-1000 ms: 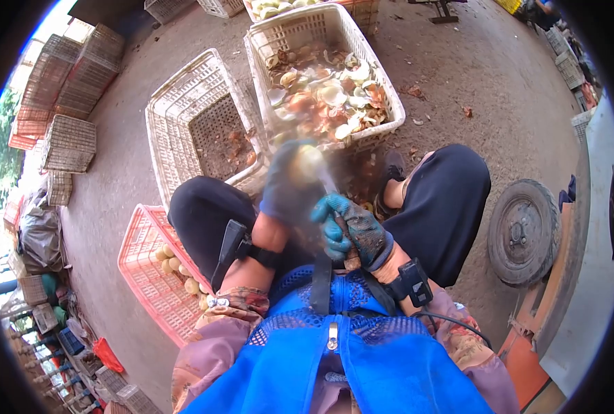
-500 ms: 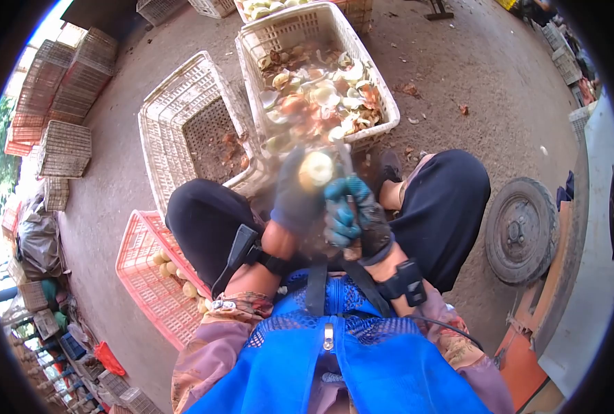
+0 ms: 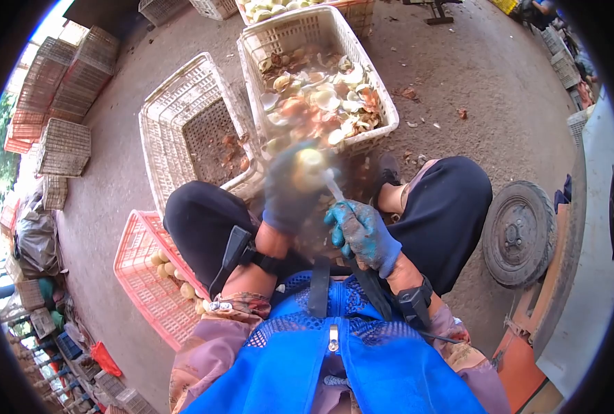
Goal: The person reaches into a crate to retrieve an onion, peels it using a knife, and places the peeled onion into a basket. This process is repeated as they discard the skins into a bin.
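Head view: left hand [image 3: 287, 196] fingers wrap the pale fruit [image 3: 309, 163], steadying it; right hand [image 3: 362, 234] fingers clench the knife [image 3: 333, 185] just beside it, above the peel crate [image 3: 383, 103].

No readable text, label or number shows anywhere (crates included).

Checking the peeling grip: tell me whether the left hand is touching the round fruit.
Touching. The head view shows the gloved left hand wrapped around the fruit, though motion blurs both. The right hand holds a knife.
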